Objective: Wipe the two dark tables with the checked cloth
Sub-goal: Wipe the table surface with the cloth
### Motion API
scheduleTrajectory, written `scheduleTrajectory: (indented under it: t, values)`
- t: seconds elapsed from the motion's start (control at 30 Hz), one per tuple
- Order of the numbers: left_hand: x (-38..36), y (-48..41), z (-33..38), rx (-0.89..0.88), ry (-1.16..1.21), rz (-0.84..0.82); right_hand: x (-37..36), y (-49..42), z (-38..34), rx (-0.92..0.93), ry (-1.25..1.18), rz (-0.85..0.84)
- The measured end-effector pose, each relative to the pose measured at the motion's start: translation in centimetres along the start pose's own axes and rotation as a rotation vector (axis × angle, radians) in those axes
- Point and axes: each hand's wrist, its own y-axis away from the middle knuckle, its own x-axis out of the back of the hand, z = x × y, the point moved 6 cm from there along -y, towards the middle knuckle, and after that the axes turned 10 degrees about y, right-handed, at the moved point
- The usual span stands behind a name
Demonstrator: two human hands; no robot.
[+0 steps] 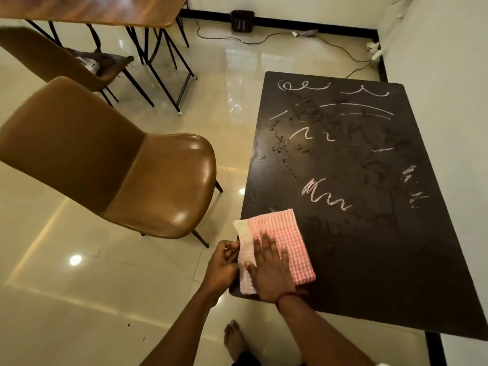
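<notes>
A dark rectangular table (pixel 369 247) stands on the right, marked with white chalk scribbles and dark crumbs over its far half. A folded pink-and-white checked cloth (pixel 287 233) lies on the table's near left corner, partly over the edge. My right hand (pixel 272 270) lies flat on the cloth with straight fingers, pressing it down. My left hand (pixel 223 265) is just off the table's left edge, its fingers curled and pinching the cloth's overhanging edge. Only one dark table is in view.
A brown padded chair (pixel 148 180) stands close to the table's left side. Another brown chair (pixel 52 59) and a wooden table (pixel 105 9) on black legs are at the far left. Cables and a black box (pixel 241 21) lie along the far wall. My bare foot (pixel 233 339) is below.
</notes>
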Motion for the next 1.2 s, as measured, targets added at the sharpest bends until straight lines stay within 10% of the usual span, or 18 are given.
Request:
scheduleTrajectory:
  t: [0.23, 0.5, 1.2]
  values:
    - [-0.1, 0.3, 0.2, -0.013, -0.056, -0.016, -0.7, 1.7, 5.2, -0.255, -0.055, -0.010]
    - [-0.2, 0.4, -0.4, -0.010, 0.030, 0.056, 0.9, -1.7, -0.8, 0.086, -0.033, -0.075]
    - [-3.3, 2.1, 0.5, -0.103, -0.563, 0.036, 3.5, -6.8, 6.0, 0.023, -0.032, -0.073]
